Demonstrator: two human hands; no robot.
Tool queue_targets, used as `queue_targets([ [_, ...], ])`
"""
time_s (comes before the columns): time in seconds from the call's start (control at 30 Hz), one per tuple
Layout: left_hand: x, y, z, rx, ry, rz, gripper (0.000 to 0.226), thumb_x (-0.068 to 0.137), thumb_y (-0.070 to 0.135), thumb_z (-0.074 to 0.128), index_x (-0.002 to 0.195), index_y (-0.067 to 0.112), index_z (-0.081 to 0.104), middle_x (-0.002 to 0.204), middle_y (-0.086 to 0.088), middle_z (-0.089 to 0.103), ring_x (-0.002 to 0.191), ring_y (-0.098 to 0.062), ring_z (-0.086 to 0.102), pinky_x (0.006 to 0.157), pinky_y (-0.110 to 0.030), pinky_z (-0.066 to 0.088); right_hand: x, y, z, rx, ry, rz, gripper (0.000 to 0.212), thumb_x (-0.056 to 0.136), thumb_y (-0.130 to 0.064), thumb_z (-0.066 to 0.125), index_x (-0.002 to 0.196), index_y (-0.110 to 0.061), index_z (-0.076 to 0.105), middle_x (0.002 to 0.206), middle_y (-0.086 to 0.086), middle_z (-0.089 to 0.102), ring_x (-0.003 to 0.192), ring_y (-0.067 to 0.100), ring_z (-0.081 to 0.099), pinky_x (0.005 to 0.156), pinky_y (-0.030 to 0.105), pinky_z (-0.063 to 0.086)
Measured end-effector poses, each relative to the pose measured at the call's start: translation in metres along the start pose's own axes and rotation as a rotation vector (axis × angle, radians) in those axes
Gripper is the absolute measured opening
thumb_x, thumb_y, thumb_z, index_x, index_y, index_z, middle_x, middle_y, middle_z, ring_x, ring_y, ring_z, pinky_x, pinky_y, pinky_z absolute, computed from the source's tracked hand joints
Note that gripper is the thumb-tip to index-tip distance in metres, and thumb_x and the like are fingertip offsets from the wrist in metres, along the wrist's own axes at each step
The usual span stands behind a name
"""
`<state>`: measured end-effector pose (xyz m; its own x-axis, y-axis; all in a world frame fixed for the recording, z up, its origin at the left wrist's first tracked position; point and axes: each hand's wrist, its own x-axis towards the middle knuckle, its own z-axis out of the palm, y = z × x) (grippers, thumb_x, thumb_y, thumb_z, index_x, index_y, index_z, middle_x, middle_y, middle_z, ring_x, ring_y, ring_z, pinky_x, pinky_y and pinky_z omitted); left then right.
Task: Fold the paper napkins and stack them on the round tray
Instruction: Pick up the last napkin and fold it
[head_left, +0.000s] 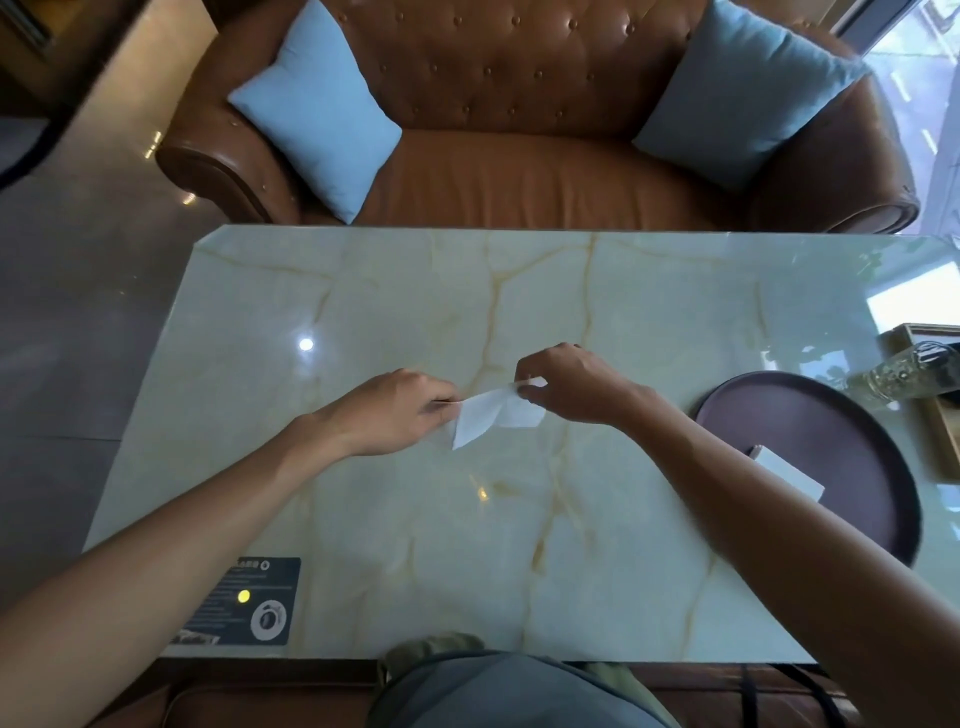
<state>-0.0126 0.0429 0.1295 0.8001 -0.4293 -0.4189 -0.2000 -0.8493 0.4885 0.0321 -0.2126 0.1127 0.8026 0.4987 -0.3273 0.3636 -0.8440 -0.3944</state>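
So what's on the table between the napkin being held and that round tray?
Only the right forearm crosses above bare marble table between the napkin and the tray, in the head view.

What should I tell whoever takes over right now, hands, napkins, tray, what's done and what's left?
Left hand: pinching the left end of the white napkin.
Right hand: pinching its right end; the napkin is held between both above the marble table, partly folded.
Round tray: on the right of the table, with at least one folded napkin on it, partly hidden by the right forearm.
Done: what is on the tray.
Left: finish this fold, then lay it on the tray.
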Motion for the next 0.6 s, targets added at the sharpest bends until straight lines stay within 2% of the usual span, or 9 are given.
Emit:
queue_targets([
  [0.03,-0.001,-0.001,0.003,-0.072,-0.019,-0.044,0.021,0.099,0.035,0.051,0.113,0.026,0.065,0.102,0.009,0.071,0.095,-0.017,0.066,0.086,-0.037,0.055,-0.003,-0.003,-0.005,0.003,0.004,0.008,0.019,0.102,-0.026,0.058,0.108,-0.018,0.074,0.101,0.003,0.077,0.1,0.026,0.067,0.082,0.031,0.04],
  [0.07,-0.001,0.0,0.006,-0.137,-0.043,-0.076,0.029,0.096,0.034,0.056,0.125,0.029,0.061,0.108,0.012,0.071,0.097,-0.013,0.068,0.088,-0.034,0.055,-0.006,-0.007,-0.009,0.002,0.009,0.006,0.019,0.102,-0.026,0.058,0.108,-0.018,0.074,0.104,0.004,0.077,0.101,0.026,0.067,0.077,0.029,0.037],
  [0.17,0.007,0.014,0.019,-0.277,-0.05,-0.101,0.058,0.089,0.044,0.07,0.141,0.035,0.047,0.115,0.016,0.067,0.095,-0.005,0.069,0.09,-0.031,0.056,-0.013,-0.02,-0.02,-0.004,0.019,-0.028,0.018,0.101,-0.026,0.058,0.108,-0.019,0.073,0.105,0.005,0.076,0.099,0.027,0.068,0.073,0.029,0.039],
  [0.3,0.029,0.034,0.04,-0.334,0.076,-0.078,0.04,0.093,0.049,0.062,0.131,0.036,0.057,0.106,0.018,0.07,0.088,-0.004,0.071,0.087,-0.036,0.058,-0.019,-0.029,-0.03,-0.069,-0.008,-0.026,0.02,0.099,-0.02,0.055,0.107,-0.016,0.073,0.099,0.006,0.074,0.091,0.029,0.067,0.069,0.032,0.041],
  [0.4,0.039,0.048,0.05,-0.386,0.143,-0.072,0.036,0.092,0.049,0.058,0.127,0.039,0.059,0.103,0.017,0.072,0.087,-0.005,0.072,0.085,-0.037,0.058,-0.022,-0.026,-0.03,-0.122,0.017,0.013,0.018,0.091,-0.011,0.052,0.098,-0.01,0.069,0.088,0.011,0.072,0.083,0.035,0.067,0.073,0.043,0.054],
  [0.47,0.044,0.058,0.055,-0.439,0.183,-0.077,0.037,0.093,0.046,0.059,0.128,0.036,0.058,0.104,0.016,0.071,0.092,-0.005,0.071,0.085,-0.031,0.055,-0.025,-0.025,-0.03,-0.145,0.04,0.055,0.02,0.086,-0.008,0.051,0.099,-0.009,0.066,0.086,0.012,0.07,0.08,0.037,0.067,0.074,0.048,0.056],
  [0.53,0.046,0.069,0.06,-0.443,0.208,-0.056,0.026,0.099,0.038,0.051,0.124,0.036,0.06,0.09,0.018,0.067,0.082,-0.001,0.066,0.076,-0.021,0.048,-0.03,-0.024,-0.03,-0.161,0.053,0.069,0.023,0.088,-0.008,0.051,0.107,-0.009,0.063,0.09,0.013,0.071,0.084,0.039,0.067,0.077,0.048,0.056],
  [0.6,0.048,0.074,0.063,-0.441,0.242,-0.035,0.022,0.104,0.028,0.043,0.097,0.037,0.061,0.072,0.022,0.058,0.068,0.002,0.058,0.064,-0.011,0.04,-0.036,-0.025,-0.031,-0.178,0.03,0.057,0.024,0.094,-0.02,0.055,0.115,-0.011,0.062,0.096,0.01,0.073,0.089,0.037,0.068,0.076,0.042,0.054],
])
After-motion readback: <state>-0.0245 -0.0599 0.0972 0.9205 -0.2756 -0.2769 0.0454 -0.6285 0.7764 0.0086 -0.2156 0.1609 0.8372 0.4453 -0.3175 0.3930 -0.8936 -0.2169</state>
